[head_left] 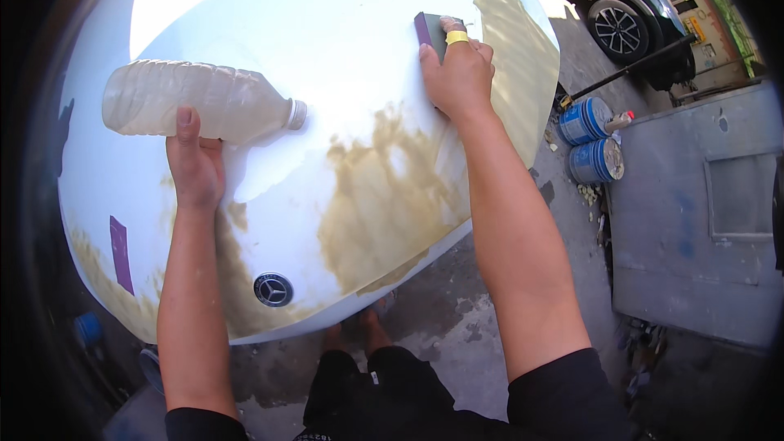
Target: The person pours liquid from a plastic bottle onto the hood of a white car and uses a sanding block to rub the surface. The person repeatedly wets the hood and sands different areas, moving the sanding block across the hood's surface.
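Note:
A clear plastic bottle (196, 98) lies on its side in my left hand (194, 170), its white-capped neck pointing right. My left thumb presses on its wall, and the fingers beneath it are mostly hidden. Further right, my right hand (459, 86) grips a dark sanding block (429, 33) with a purple face, held against the white car hood (343, 57). Yellow tape wraps one right finger. Beige-brown patches (384, 204) mark the hood's front part and right side. A purple strip of what looks like sandpaper (121, 255) lies on the left of the hood.
A round emblem (273, 289) sits near the hood's front edge. Blue-and-white buckets (590, 159) stand on the floor to the right, beside a large grey metal panel (694, 220). Behind them a dark car (625, 24) is parked. My legs stand close to the hood's front edge.

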`<state>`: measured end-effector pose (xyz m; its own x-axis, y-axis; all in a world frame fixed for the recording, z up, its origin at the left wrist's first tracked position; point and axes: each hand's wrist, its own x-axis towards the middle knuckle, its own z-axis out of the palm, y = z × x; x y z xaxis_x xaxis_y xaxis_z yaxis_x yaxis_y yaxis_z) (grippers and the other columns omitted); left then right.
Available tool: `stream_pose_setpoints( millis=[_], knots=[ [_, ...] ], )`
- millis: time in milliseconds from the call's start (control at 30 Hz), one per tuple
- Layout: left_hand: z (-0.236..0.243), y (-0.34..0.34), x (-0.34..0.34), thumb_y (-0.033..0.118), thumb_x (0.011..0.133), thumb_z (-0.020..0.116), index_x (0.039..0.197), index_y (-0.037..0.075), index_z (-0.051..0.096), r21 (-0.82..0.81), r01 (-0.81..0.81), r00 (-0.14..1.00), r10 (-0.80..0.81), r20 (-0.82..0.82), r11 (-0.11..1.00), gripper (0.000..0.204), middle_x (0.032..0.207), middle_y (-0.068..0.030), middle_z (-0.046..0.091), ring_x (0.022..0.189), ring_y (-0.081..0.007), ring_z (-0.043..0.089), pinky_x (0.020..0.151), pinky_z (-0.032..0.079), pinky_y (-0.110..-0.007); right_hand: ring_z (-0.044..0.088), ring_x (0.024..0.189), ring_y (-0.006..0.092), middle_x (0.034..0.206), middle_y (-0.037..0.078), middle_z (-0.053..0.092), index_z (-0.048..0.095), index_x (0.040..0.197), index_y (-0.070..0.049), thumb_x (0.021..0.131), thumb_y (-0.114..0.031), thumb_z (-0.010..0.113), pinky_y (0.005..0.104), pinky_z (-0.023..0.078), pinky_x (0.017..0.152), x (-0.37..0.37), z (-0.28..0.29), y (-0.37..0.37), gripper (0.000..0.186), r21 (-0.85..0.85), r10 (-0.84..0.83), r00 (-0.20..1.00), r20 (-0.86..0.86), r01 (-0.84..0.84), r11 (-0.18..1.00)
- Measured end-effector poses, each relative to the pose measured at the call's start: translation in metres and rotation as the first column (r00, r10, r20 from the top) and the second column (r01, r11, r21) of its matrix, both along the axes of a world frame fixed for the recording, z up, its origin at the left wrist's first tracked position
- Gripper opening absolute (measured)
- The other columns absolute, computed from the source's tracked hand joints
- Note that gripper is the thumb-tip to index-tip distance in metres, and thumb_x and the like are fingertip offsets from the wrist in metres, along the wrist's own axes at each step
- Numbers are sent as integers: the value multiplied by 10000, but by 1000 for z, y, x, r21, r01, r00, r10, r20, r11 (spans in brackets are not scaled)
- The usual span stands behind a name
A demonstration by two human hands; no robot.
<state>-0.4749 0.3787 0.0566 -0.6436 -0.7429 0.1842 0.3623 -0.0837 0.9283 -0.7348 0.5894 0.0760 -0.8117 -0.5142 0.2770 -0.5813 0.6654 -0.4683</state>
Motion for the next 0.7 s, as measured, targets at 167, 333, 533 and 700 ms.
stream_pose_setpoints(
  millis=[167, 333, 533, 700],
  knots=[
    [-3, -6, 15, 501, 977, 546, 1453, 11, 330, 5, -50, 999, 50, 11, 999, 717, 1412, -112, 478, 1313, -249, 470, 1121, 360, -415, 423, 1219, 431, 1476, 121, 465, 537, 1360, -67, 825, -190, 693, 544, 367, 999, 127, -33, 23, 571, -64, 238, 959, -154, -250, 966],
    [-5, -6, 9, 481, 986, 541, 1466, 25, 312, 3, -26, 999, 26, -43, 1000, 701, 1426, -111, 462, 1317, -250, 465, 1124, 357, -415, 440, 1208, 419, 1472, 101, 480, 555, 1349, -79, 807, -190, 705, 537, 367, 989, 143, -30, 32, 573, -63, 261, 956, -136, -271, 960],
    [2, 6, 0, 377, 996, 569, 1427, 25, 372, 32, -16, 990, 20, -139, 999, 591, 1385, -98, 491, 1281, -234, 486, 1108, 372, -404, 437, 1218, 373, 1290, 228, 573, 500, 1360, -29, 907, -209, 625, 467, 376, 1015, 10, 11, -21, 503, 76, -125, 987, 99, 118, 990],
    [-2, 2, 8, 384, 1000, 555, 1432, 33, 366, -4, -60, 990, 59, -126, 998, 588, 1396, -94, 486, 1296, -240, 471, 1104, 366, -420, 443, 1203, 412, 1442, 124, 499, 536, 1358, -60, 809, -161, 697, 523, 365, 1000, 187, -27, 5, 581, -18, 291, 939, -182, -299, 954]
  ],
)
